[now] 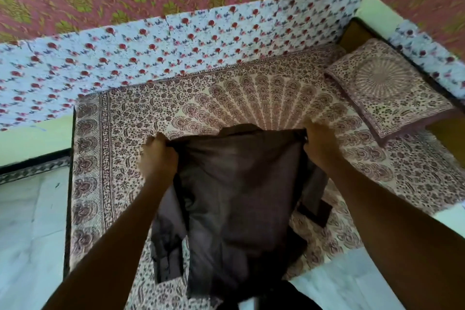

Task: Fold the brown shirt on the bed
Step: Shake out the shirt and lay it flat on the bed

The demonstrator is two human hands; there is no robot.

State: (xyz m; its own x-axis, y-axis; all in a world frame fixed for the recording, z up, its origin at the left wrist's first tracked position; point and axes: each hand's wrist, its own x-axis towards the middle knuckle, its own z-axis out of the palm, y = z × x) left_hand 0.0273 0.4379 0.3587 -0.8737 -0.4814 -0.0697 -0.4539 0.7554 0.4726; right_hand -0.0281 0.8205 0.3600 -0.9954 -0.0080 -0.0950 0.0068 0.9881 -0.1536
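Note:
The brown shirt (239, 184) hangs stretched between my two hands above the bed (120, 123), its top edge held taut. My left hand (157, 156) grips the shirt's upper left corner. My right hand (318, 143) grips the upper right corner. The body of the shirt drapes down toward me, and its sleeves dangle on both sides, the left sleeve (166, 241) reaching the near edge of the bed. The shirt's lower end is hidden at the bottom of the frame.
A patterned bedsheet covers the bed, with a matching pillow (387, 88) at the far right. A floral-print panel (151, 50) lines the wall behind the bed. Pale floor (27, 229) lies to the left.

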